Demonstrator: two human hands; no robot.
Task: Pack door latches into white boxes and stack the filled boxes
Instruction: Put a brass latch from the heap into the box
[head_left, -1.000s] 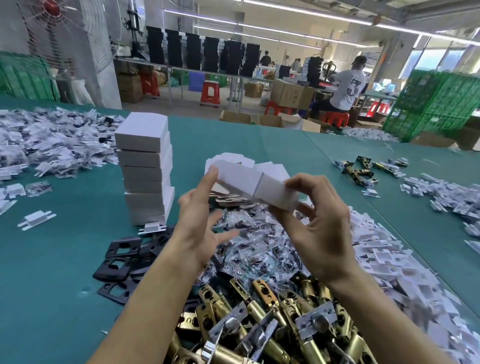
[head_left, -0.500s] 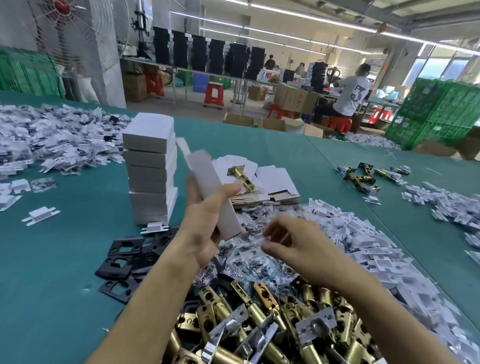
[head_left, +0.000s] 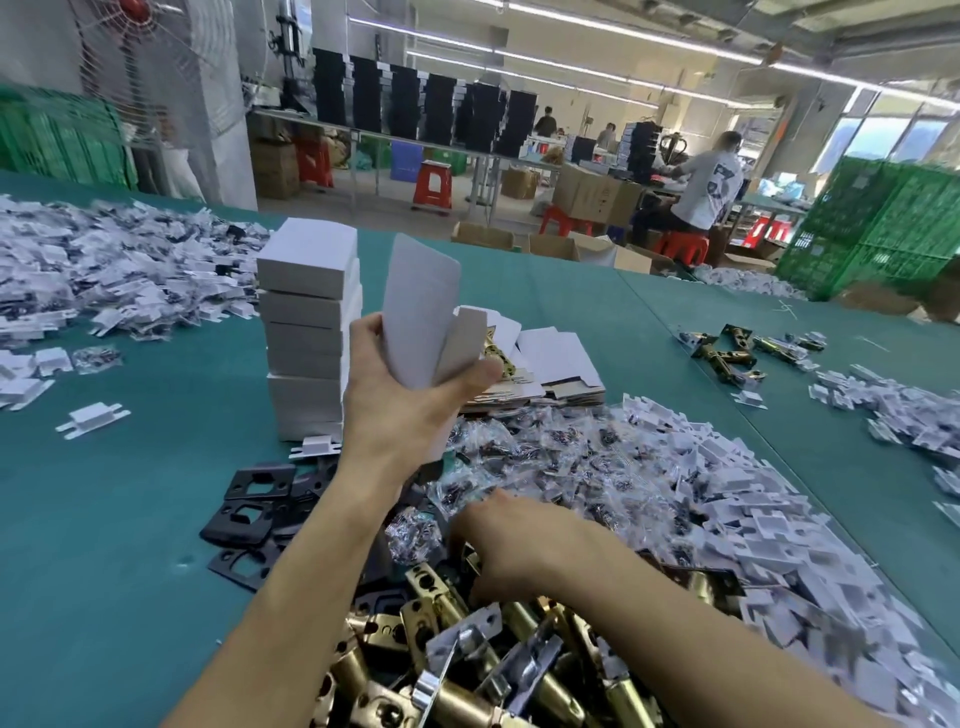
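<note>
Just right of the stack (head_left: 309, 322), the left hand (head_left: 400, 410) grips an opened white box (head_left: 421, 312). The right hand (head_left: 514, 545) has dropped onto the latches (head_left: 467, 649), its fingers' grip unclear, and filling looks next.

white box (head_left: 422, 312): matt card | latches (head_left: 431, 603): glossy brass-toned metal | table cover (head_left: 104, 545): matt green cloth | plates (head_left: 257, 480): matt black

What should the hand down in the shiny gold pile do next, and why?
Probably close on one latch from the latch pile and lift it up to the white box. The left hand holds that box upright with its flap open, and the right hand reaches down among the latches. Its fingertips are hidden, so whether it grips one yet is unclear.
</note>
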